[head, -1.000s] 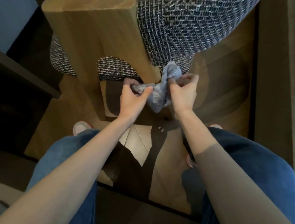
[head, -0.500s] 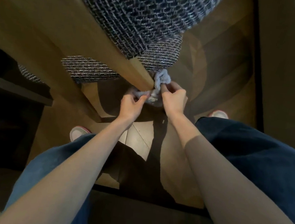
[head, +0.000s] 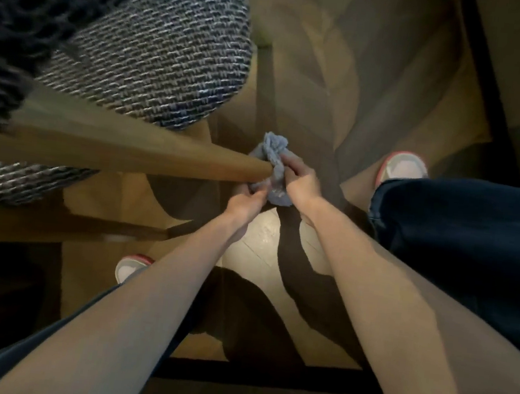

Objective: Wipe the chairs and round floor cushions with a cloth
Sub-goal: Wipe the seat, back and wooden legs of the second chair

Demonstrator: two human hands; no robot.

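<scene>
A light blue-grey cloth (head: 272, 162) is bunched around the lower end of the chair's wooden leg (head: 146, 158). My right hand (head: 299, 178) grips the cloth from the right, fingers curled round it. My left hand (head: 248, 200) pinches the cloth's lower edge just below the leg. The chair's woven grey seat (head: 158, 55) fills the upper left, very close to the camera and blurred.
Wooden parquet floor (head: 347, 77) lies around the chair. My two feet in white shoes (head: 401, 167) stand either side, blue jeans over my legs. A dark low furniture edge (head: 263, 382) crosses the bottom; another dark piece stands at the left.
The camera has dropped closer to the chair. Both hands have slid the cloth down the wooden leg toward its lower end, still holding it.
</scene>
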